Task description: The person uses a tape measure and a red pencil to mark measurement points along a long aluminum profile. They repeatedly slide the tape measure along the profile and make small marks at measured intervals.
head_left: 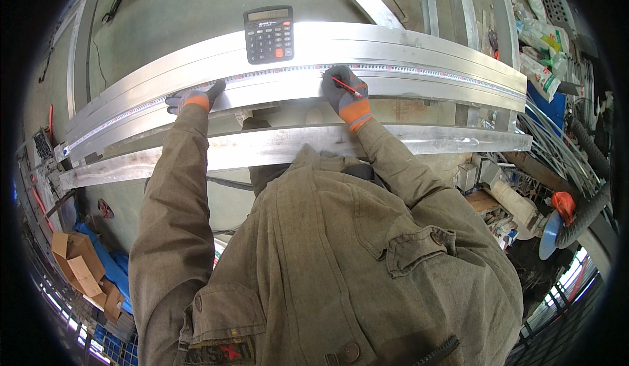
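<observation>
Head view, looking down over the person's olive jacket (341,261) at a bench of long aluminium profiles (406,58) lying side by side and running left to right. A measuring tape (419,70) is stretched flat along the top of one profile, its red and black graduations visible across most of the width. The left hand (193,97), in a grey glove with an orange cuff, lies flat with fingers extended, pressing the tape against the metal well to the left; it grips nothing. The right hand (344,91), gloved the same way, is closed around a red pencil (347,87), whose tip points up and left, at or just below the tape's edge. A black desk calculator (269,34) rests on the profiles just beyond the tape, between the two hands and nearer the right one. A separate, wider aluminium strip (432,140) lies closer to the body, apart from the marked profile. Cardboard boxes (78,264) sit on the floor at lower left; hoses and cables (576,150) hang at the right edge.
</observation>
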A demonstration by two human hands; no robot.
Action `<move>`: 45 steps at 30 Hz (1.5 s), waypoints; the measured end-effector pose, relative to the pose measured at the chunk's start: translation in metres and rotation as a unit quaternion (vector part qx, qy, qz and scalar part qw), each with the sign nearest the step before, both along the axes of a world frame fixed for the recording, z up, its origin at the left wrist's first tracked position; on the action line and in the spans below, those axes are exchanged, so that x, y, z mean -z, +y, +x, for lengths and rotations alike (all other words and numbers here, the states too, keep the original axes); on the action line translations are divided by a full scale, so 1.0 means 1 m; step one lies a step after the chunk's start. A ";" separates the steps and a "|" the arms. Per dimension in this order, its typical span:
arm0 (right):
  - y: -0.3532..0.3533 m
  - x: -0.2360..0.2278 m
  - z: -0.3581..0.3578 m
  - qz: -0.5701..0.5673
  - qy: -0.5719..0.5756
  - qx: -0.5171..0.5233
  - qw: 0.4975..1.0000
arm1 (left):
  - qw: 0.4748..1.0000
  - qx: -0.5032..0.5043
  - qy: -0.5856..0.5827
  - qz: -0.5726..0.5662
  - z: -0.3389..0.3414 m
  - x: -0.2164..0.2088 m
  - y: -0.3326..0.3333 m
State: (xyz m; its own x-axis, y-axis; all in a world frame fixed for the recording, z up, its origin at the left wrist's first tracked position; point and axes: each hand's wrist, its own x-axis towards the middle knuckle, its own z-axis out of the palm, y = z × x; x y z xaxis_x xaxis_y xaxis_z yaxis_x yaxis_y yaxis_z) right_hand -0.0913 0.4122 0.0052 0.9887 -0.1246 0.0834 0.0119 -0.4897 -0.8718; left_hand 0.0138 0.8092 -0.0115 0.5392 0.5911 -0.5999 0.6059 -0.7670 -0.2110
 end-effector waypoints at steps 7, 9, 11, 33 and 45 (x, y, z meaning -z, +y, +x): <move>0.001 -0.006 0.001 -0.021 0.017 -0.005 1.000 | 1.000 0.005 0.001 -0.002 0.000 -0.007 -0.002; 0.002 -0.005 0.002 -0.052 0.017 -0.001 0.999 | 1.000 -0.001 -0.005 -0.007 0.000 -0.007 -0.002; 0.001 -0.004 0.002 -0.030 0.022 -0.003 0.999 | 1.000 -0.012 -0.011 -0.009 -0.001 -0.006 -0.002; -0.002 -0.001 0.001 -0.015 0.025 -0.010 1.000 | 1.000 -0.011 0.001 0.007 0.003 -0.009 -0.006; -0.005 0.016 -0.005 0.040 -0.001 0.010 0.999 | 1.000 0.000 0.007 -0.008 0.004 -0.009 -0.005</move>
